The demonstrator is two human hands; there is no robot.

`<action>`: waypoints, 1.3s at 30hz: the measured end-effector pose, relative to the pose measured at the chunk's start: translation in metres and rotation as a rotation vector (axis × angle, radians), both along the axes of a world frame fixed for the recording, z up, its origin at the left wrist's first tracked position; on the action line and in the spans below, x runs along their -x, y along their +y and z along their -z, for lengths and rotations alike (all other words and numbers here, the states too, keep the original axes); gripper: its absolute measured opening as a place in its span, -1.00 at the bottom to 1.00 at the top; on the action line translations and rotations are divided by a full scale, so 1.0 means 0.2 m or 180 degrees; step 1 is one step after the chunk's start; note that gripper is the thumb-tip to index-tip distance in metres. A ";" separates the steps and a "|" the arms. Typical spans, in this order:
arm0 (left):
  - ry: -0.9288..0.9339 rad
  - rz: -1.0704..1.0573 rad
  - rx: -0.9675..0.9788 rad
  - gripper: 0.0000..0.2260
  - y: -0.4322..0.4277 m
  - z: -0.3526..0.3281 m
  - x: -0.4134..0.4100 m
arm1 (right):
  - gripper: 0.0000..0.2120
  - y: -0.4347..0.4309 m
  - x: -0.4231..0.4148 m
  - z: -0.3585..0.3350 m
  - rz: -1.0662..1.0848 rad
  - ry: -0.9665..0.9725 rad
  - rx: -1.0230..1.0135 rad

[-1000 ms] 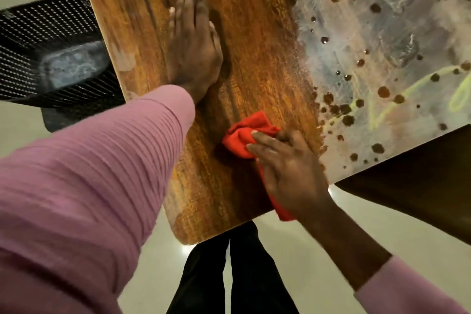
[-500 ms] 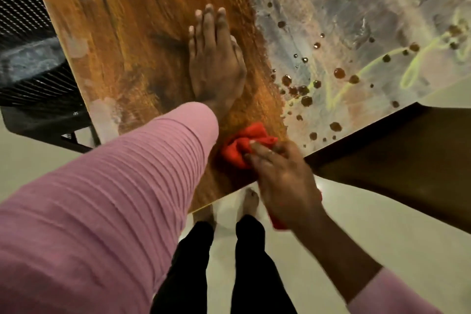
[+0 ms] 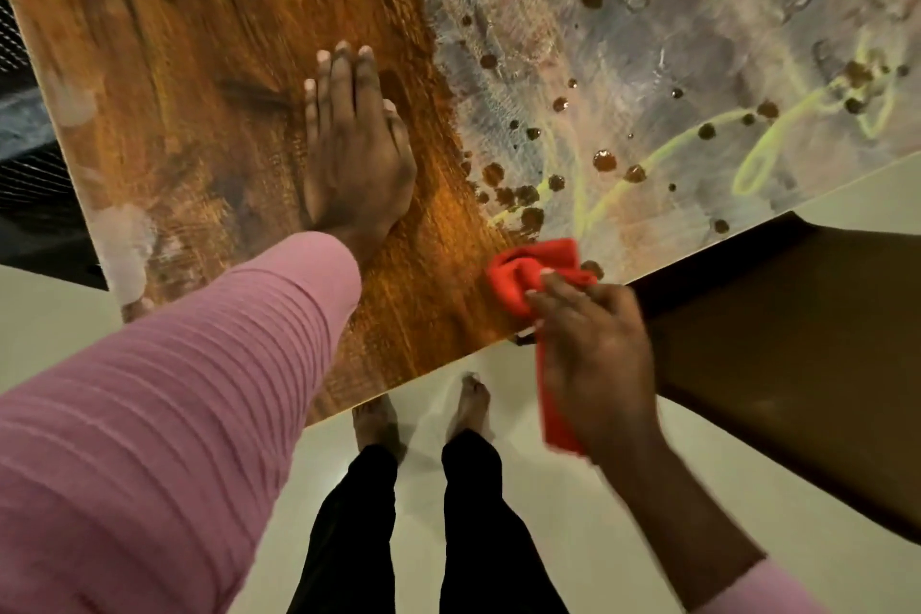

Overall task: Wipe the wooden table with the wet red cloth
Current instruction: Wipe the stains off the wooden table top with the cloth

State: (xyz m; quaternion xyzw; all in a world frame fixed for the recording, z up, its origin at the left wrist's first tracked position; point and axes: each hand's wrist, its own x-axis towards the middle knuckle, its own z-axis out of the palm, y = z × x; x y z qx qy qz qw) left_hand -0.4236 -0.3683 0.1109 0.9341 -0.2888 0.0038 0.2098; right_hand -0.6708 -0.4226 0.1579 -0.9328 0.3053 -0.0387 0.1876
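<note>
The wooden table (image 3: 209,65) fills the upper part of the view, brown and wet-looking on the left, whitish with brown droplets and yellow streaks on the right. My left hand (image 3: 356,150) lies flat on the brown part, fingers straight and together. My right hand (image 3: 593,354) grips the red cloth (image 3: 528,269) at the table's near edge. The bunched part of the cloth sits on the tabletop where brown meets whitish. Its tail hangs down below the edge, under my palm.
A black mesh chair (image 3: 30,185) stands off the table's left edge. A dark brown surface (image 3: 797,364) sits lower at the right, beside the table. My legs and bare feet (image 3: 423,419) stand on the pale floor (image 3: 573,538) just below the table's near edge.
My right hand has slid the red cloth rightward along the near edge, up to the whitish area. The view has shifted; my left hand stays flat on the brown part.
</note>
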 end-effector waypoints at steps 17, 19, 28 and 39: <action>-0.0178 -0.0187 -0.0083 -0.52 -0.01 0.05 -0.01 | -0.71 -0.31 -0.01 0.01 0.0688 -0.0336 -0.0081; -0.0151 -0.0206 -0.0097 -0.51 -0.02 0.04 -0.01 | -0.72 -0.23 -0.08 0.02 0.0895 -0.0393 -0.0126; -0.0076 -0.0113 -0.0197 -0.51 -0.02 0.02 0.00 | -0.67 -0.33 -0.14 0.00 -0.0006 -0.0100 -0.0058; -0.0095 -0.0119 -0.0142 -0.51 -0.01 0.02 -0.01 | -0.69 -0.15 -0.29 -0.01 -0.0723 -0.0181 -0.0299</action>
